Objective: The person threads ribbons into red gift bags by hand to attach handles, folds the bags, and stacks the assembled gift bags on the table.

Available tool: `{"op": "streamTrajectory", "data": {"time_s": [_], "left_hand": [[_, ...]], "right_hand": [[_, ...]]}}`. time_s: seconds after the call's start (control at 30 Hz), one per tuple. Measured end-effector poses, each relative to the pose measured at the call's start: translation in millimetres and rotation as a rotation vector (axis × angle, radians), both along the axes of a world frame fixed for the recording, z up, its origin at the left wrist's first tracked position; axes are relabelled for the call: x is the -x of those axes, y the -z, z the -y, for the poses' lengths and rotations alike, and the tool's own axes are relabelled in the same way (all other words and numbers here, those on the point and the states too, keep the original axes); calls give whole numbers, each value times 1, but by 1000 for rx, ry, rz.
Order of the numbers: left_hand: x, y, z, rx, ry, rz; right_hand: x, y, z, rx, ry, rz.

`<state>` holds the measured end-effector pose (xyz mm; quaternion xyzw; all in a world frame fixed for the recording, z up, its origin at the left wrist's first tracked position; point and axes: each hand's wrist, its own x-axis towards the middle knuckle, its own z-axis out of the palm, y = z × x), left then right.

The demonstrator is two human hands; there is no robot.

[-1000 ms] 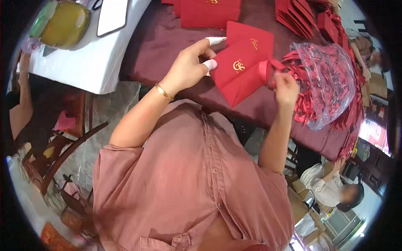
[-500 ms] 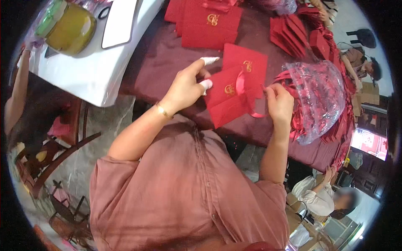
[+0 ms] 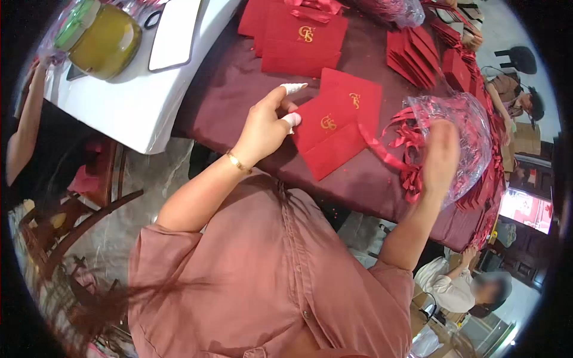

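A red paper bag (image 3: pixel 327 142) with a gold monogram is pinched at its left edge by my left hand (image 3: pixel 265 122), whose thumb and index finger wear white wraps. Partly beneath it lies a second red paper bag (image 3: pixel 365 101) with the same print. A red ribbon (image 3: pixel 382 153) trails from the held bag's right side toward a clear plastic bag (image 3: pixel 474 137) full of red ribbons. Over that plastic bag is my right hand (image 3: pixel 441 143), smeared by motion, so its fingers cannot be made out.
More red bags (image 3: pixel 304 45) lie at the back, with a fanned stack (image 3: pixel 412 56) to their right. On the white table (image 3: pixel 119 113) at left stand a green-lidded jar (image 3: pixel 104 45) and a phone (image 3: pixel 173 36). Other people sit at the right edge; another person's arm (image 3: pixel 27 125) shows at left.
My right hand has moved right, from beside the held bag to over the plastic bag. The ribbon loop no longer lies across the bag's front; ribbon now stretches off to the right.
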<state>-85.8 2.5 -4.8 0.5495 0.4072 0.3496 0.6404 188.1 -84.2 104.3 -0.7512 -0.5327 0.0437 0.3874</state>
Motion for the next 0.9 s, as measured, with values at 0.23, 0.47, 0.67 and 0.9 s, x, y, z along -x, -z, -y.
{"op": "streamTrajectory", "data": {"time_s": [0.23,0.47,0.67,0.9], "left_hand": [[2,-1,4,-20,-2,-37],[4,-2,6,79,21,59],[2,2,9,-113,-55,-1],[-3,-12,9,-123,30,-220]], "right_hand": [[64,56,-15,319,-326,-91],[86,66,-25,314,-401,-48],[86,72,-27,344,-520,-105],[87,72,-26,356,-511,-216]]}}
